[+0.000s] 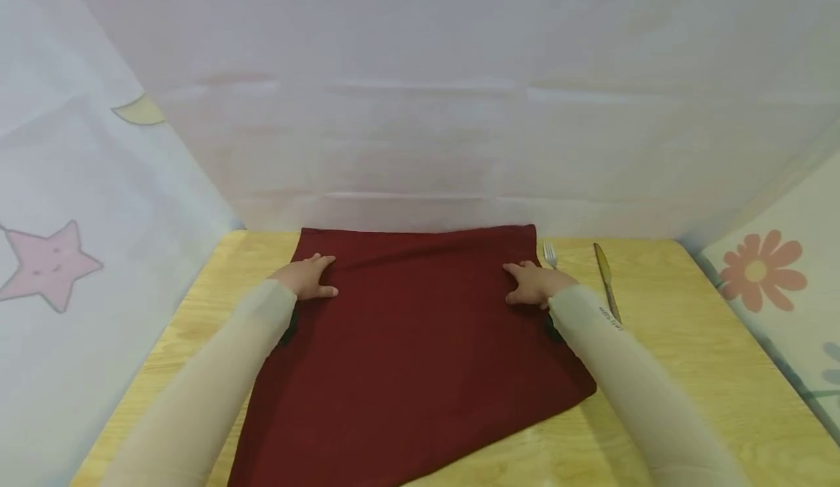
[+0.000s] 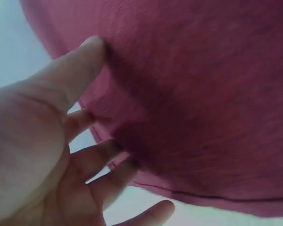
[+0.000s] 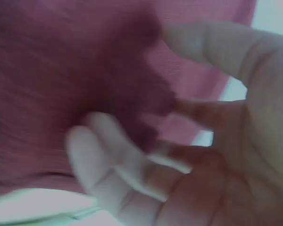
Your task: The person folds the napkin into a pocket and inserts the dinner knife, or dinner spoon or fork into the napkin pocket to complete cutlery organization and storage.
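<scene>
A dark red cloth (image 1: 413,341) lies spread over the wooden table, its far edge close to the back wall and its near right corner slanting. My left hand (image 1: 304,277) is at the cloth's left edge, thumb and fingers spread apart. In the left wrist view its fingertips (image 2: 127,165) lie right at the hemmed cloth (image 2: 203,117). Over the right edge is my right hand (image 1: 539,284), palm down. The right wrist view shows its fingers (image 3: 132,165) loosely bent against the cloth (image 3: 37,94), with no fold pinched between them.
Just right of the cloth lies a fork (image 1: 550,254), partly hidden by my right hand and sleeve. A knife (image 1: 607,279) lies farther right on the wooden table (image 1: 695,341). White printed sheets (image 1: 420,108) enclose the table at the back and both sides.
</scene>
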`<state>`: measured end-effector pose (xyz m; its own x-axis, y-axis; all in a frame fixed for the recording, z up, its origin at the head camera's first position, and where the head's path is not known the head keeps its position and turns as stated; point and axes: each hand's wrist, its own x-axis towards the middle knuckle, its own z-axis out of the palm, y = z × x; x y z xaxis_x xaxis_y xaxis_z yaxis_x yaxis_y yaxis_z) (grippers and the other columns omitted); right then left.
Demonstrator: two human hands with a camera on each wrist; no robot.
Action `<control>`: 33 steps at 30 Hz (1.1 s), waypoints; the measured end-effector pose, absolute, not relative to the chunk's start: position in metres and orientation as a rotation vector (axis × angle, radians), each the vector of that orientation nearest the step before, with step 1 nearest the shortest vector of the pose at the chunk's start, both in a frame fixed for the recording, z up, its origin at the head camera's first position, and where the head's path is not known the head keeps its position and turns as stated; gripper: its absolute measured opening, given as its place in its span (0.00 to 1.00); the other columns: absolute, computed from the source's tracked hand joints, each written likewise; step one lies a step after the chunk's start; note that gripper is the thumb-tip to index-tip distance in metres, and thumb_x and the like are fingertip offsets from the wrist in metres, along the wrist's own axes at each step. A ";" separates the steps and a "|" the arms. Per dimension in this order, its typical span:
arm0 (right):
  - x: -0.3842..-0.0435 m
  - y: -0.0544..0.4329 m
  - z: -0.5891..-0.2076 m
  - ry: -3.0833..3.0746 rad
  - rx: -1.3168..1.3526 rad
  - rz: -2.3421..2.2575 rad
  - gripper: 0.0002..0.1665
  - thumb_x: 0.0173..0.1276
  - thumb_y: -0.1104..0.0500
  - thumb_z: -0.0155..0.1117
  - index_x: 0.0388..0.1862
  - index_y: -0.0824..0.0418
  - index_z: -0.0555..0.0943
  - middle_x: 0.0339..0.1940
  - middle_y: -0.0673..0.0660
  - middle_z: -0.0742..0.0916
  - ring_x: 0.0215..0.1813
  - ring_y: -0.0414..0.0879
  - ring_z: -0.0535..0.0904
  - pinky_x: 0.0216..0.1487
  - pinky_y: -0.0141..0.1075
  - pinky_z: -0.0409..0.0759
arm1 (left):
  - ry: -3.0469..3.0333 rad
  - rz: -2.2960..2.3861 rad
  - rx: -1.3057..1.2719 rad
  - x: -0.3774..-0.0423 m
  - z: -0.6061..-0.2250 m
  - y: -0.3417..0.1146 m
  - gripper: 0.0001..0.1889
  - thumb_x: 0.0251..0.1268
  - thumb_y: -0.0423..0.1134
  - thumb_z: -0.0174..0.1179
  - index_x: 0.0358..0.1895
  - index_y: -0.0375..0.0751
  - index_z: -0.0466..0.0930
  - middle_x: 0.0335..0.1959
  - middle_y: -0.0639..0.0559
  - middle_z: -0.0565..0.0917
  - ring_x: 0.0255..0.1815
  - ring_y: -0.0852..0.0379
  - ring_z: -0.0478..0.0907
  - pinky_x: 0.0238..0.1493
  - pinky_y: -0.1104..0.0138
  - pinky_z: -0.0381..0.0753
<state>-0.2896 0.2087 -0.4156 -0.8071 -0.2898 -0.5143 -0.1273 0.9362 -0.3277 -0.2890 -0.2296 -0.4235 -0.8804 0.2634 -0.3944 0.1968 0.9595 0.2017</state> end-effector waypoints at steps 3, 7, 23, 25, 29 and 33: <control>-0.283 0.200 -0.406 2.497 -0.284 -0.271 0.46 0.72 0.50 0.63 0.81 0.64 0.55 0.74 0.74 0.63 0.38 0.53 0.78 0.23 0.36 0.75 | 2.668 0.178 0.303 -0.287 -0.418 -0.226 0.43 0.73 0.49 0.62 0.80 0.33 0.49 0.77 0.23 0.51 0.75 0.28 0.58 0.69 0.39 0.64; -0.277 0.193 -0.400 2.494 -0.310 -0.188 0.50 0.69 0.47 0.68 0.79 0.66 0.57 0.71 0.74 0.68 0.49 0.56 0.78 0.24 0.37 0.77 | 2.632 0.138 0.280 -0.284 -0.414 -0.220 0.43 0.73 0.49 0.62 0.82 0.39 0.49 0.77 0.23 0.50 0.72 0.25 0.63 0.65 0.39 0.69; -0.295 0.220 -0.406 2.475 -0.290 -0.537 0.47 0.74 0.46 0.61 0.80 0.69 0.55 0.77 0.72 0.64 0.66 0.62 0.74 0.46 0.44 0.85 | 2.609 0.348 0.364 -0.290 -0.420 -0.226 0.40 0.74 0.47 0.60 0.81 0.37 0.52 0.77 0.20 0.47 0.76 0.22 0.49 0.71 0.34 0.57; -0.292 0.236 -0.406 2.451 -0.321 -0.708 0.42 0.77 0.48 0.57 0.79 0.70 0.56 0.77 0.73 0.62 0.68 0.65 0.72 0.54 0.49 0.83 | 2.631 0.490 0.431 -0.286 -0.425 -0.241 0.38 0.75 0.46 0.59 0.80 0.34 0.54 0.77 0.22 0.51 0.76 0.23 0.48 0.71 0.34 0.56; -0.271 0.271 -0.404 2.431 -0.398 -0.935 0.37 0.80 0.51 0.55 0.76 0.72 0.60 0.72 0.76 0.67 0.64 0.67 0.74 0.57 0.55 0.80 | 2.685 0.695 0.515 -0.266 -0.428 -0.270 0.34 0.74 0.42 0.61 0.74 0.24 0.60 0.71 0.22 0.64 0.72 0.25 0.59 0.67 0.36 0.64; -0.235 0.299 -0.405 2.323 -0.353 -1.051 0.28 0.80 0.54 0.56 0.66 0.74 0.67 0.52 0.70 0.81 0.44 0.57 0.81 0.41 0.46 0.83 | 2.693 0.721 0.373 -0.228 -0.423 -0.288 0.33 0.72 0.42 0.63 0.65 0.16 0.64 0.58 0.21 0.74 0.60 0.27 0.73 0.57 0.42 0.76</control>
